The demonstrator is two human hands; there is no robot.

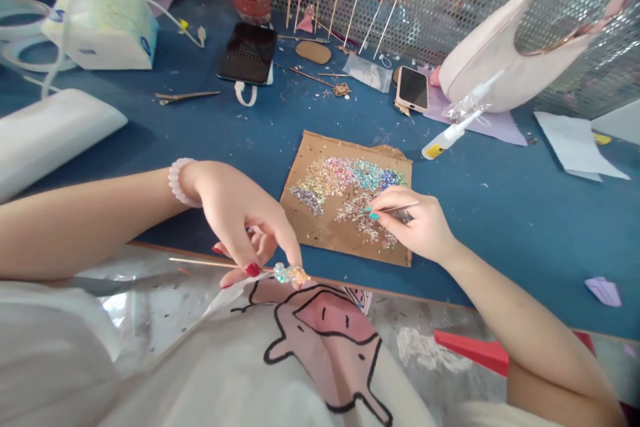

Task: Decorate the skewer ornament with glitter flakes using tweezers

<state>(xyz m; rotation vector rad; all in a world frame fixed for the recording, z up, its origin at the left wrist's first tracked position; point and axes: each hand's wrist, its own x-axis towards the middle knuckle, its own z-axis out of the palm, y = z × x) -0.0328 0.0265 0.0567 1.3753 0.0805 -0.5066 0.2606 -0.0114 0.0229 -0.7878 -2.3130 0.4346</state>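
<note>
My left hand (240,217) is closed in a pinch on a thin wooden stick (200,261) whose tip carries a small glittery ornament (291,273), held just in front of my chest. My right hand (415,220) is closed around metal tweezers (400,207), with the tips down among the sequins. A brown cardboard sheet (325,227) on the blue table holds several piles of iridescent sequins (350,177), pink, teal, silver and purple.
A glue bottle (445,139) lies right of the cardboard. Two phones (249,52) (413,88), a pink bag (505,60), a tissue pack (105,33), finished decorated sticks (350,0) and paper scraps (575,147) crowd the back. A red strip (473,350) lies near my right forearm.
</note>
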